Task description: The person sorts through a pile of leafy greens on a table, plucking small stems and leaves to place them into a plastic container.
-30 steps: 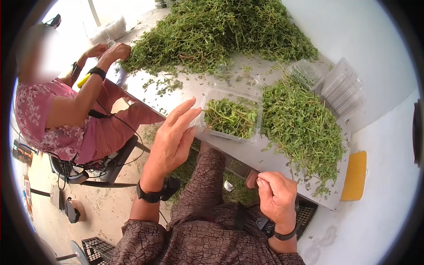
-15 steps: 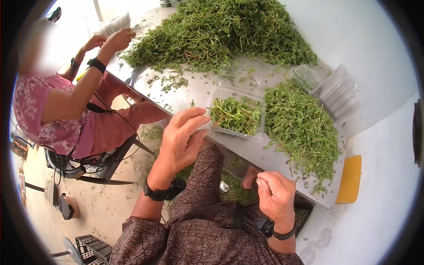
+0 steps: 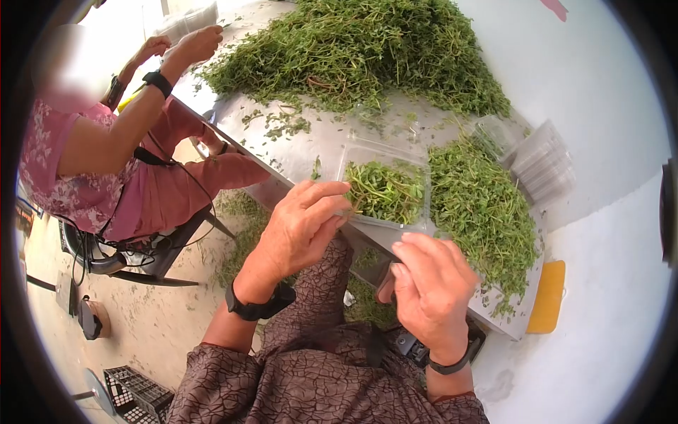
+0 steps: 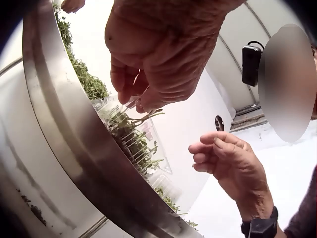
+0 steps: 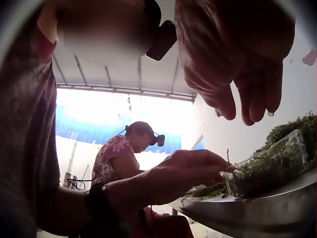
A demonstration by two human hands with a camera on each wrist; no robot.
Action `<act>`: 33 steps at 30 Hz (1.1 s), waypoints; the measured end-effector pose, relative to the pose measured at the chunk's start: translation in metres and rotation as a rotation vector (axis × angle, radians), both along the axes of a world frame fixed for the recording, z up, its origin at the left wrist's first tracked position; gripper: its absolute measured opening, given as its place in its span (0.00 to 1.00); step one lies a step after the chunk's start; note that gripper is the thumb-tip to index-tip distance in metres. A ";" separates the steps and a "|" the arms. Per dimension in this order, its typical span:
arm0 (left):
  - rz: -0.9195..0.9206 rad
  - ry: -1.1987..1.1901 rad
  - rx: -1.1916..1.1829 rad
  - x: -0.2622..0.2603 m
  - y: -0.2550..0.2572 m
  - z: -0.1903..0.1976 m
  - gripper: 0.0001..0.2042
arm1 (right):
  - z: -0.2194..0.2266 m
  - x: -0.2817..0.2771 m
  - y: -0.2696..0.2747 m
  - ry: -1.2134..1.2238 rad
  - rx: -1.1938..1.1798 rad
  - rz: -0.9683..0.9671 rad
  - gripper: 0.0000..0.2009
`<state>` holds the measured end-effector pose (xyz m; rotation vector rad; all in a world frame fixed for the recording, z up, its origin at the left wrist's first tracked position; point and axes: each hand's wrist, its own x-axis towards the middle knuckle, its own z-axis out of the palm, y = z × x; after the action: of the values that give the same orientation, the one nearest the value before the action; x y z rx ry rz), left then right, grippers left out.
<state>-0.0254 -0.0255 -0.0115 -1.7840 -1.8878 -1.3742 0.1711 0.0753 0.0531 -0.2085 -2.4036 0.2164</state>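
My left hand [image 3: 304,226] is at the near left corner of a clear plastic container [image 3: 425,194] filled with green leafy sprigs [image 3: 385,191]. In the left wrist view its thumb and forefinger come together at the container's rim, pinching a thin plant stem [image 4: 148,118] there. My right hand [image 3: 434,293] hovers just in front of the container's near right corner, its fingers loosely bent and nothing seen between them. The right wrist view shows these fingers [image 5: 257,101] hanging apart from one another. The container's lid stands up behind it.
A large heap of greens [image 3: 367,49] covers the back of the metal table [image 3: 282,152]; a smaller pile [image 3: 480,212] lies right of the container. Stacked clear containers [image 3: 544,162] lean by the wall. Another person [image 3: 92,155] sits at the left, handling greens. A yellow board [image 3: 547,297] stands beyond the table's right end.
My left hand has bent its fingers in at the container's left corner. The right hand has risen toward the container and loosened its fingers. The other person's hands have shifted up and right.
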 end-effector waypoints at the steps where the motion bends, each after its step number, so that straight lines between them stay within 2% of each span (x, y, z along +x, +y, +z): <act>1: -0.015 -0.019 0.025 0.000 0.001 -0.001 0.13 | 0.000 -0.005 -0.003 -0.036 -0.014 0.014 0.18; 6: -0.041 -0.067 0.078 0.000 0.002 -0.002 0.14 | -0.006 -0.030 -0.002 -0.058 0.039 0.057 0.18; 9: -0.052 -0.066 0.095 0.000 0.001 -0.003 0.13 | -0.013 -0.035 0.004 -0.055 0.063 0.021 0.18; 12: -0.050 -0.080 0.063 -0.001 0.002 -0.005 0.16 | -0.016 -0.039 0.007 -0.064 0.029 0.037 0.19; 17: -0.043 -0.082 0.127 0.001 0.004 -0.005 0.11 | -0.021 -0.045 0.003 -0.060 -0.078 0.033 0.21; 33: 0.001 -0.079 0.129 0.004 0.006 -0.003 0.09 | -0.033 -0.049 0.009 -0.073 -0.087 0.063 0.18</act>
<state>-0.0209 -0.0200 -0.0144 -1.6909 -1.7928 -1.5491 0.1217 0.0839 0.0201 -0.1834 -2.4775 0.3488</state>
